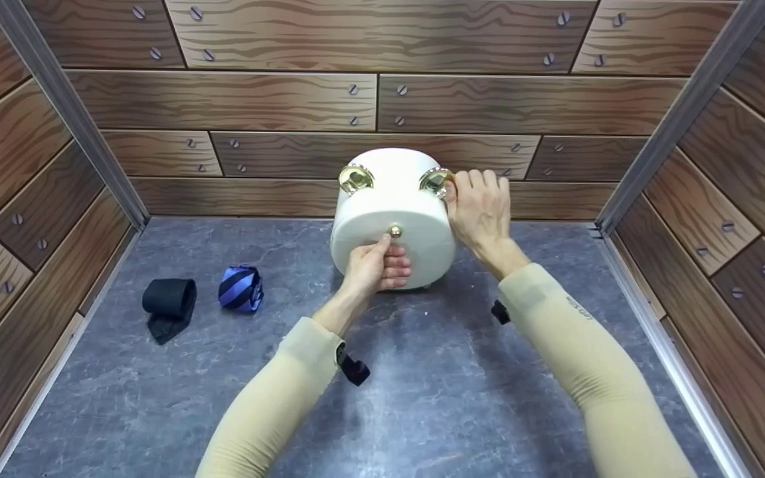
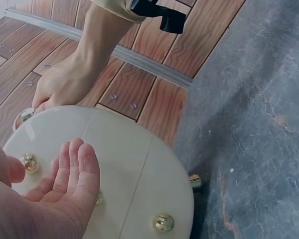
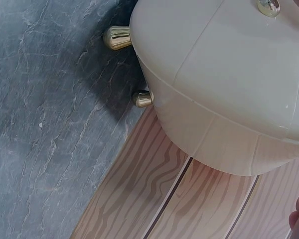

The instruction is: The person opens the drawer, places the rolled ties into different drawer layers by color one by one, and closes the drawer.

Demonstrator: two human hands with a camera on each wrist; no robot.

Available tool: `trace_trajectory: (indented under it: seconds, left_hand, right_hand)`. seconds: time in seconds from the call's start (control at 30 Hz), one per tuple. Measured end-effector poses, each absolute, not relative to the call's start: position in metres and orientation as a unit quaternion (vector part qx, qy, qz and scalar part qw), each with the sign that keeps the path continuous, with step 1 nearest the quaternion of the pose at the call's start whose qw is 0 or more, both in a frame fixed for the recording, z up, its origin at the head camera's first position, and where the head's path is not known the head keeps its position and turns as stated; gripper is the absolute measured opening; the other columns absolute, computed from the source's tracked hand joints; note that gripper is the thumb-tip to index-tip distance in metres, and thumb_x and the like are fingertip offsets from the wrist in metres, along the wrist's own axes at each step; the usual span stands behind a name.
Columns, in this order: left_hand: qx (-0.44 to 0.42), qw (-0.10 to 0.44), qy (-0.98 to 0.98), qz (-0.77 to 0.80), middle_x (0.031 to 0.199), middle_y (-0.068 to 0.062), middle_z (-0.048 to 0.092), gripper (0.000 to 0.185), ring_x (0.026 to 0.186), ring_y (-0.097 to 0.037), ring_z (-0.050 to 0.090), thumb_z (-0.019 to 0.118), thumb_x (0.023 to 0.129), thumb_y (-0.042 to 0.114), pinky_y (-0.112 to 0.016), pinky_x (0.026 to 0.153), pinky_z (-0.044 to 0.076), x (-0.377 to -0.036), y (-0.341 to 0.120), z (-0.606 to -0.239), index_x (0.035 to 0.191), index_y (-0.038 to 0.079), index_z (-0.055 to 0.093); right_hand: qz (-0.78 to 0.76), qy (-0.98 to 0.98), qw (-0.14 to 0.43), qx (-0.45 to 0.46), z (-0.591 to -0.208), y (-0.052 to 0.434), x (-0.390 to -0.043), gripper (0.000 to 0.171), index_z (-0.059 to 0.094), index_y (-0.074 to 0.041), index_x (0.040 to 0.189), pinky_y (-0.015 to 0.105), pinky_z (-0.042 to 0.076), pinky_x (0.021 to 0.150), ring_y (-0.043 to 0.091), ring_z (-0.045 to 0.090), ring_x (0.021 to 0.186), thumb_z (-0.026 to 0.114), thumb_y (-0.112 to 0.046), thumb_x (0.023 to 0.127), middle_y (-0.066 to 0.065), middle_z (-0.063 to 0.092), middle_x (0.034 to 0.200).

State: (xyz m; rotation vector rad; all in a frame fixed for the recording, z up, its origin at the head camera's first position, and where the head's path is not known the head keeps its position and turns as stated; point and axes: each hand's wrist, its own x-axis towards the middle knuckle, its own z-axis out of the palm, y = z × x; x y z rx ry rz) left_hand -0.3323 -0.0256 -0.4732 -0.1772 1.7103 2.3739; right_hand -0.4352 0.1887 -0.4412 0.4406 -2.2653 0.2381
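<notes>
Fingers of the left hand point(image 1: 376, 269) lie side by side, slightly bent and wrapped round nothing; its thumb tip sits at the top knob point(image 1: 395, 231) of a white box point(image 1: 422, 259). We cannot tell whether thumb and knob actually touch. Fingers of the right hand point(image 1: 483, 206) are curled, pinching the edge of the right gold fitting point(image 1: 433, 180) high on the box; a matching left gold fitting point(image 1: 356, 179) is untouched.

Container: the box rests on a grey table point(image 1: 422, 405), close to the plank-patterned back wall point(image 1: 276, 103). From the left wrist we count three gold knobs down its rounded front: the top one, a middle knob point(image 2: 99, 198) partly hidden behind fingers, and a bottom knob point(image 2: 163, 223). Seams divide the front into panels, all flush, so we cannot see any contents. Two gold feet point(image 3: 118, 38) show at its base.

Also noted, left of the box: a rolled black tie point(image 1: 169, 299), one end trailing, and a rolled blue striped tie point(image 1: 240, 289).

Writing: small dark lettering point(image 1: 579, 309) on the right sleeve point(image 1: 575, 352), too blurred for us to read.
</notes>
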Motion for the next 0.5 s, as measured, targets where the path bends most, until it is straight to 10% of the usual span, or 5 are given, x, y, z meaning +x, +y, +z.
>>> trace_trajectory:
  seconds: [0.5]
  left_hand:
    - [-0.096,0.146,0.570,0.803,0.083,-0.005,0.076,0.051,0.070,-0.014,0.076,0.046,0.122,0.034,-0.027,0.064,0.066,-0.330,-0.025,-0.495,0.127,-0.011,0.069]
  right_hand:
    - [0.097,-0.900,0.389,0.168,-0.440,0.188,-0.434,0.042,0.064,0.000,0.104,0.061,0.046,0.086,0.049,0.063,0.095,0.048,-0.036,0.118,0.025,0.071,0.099]
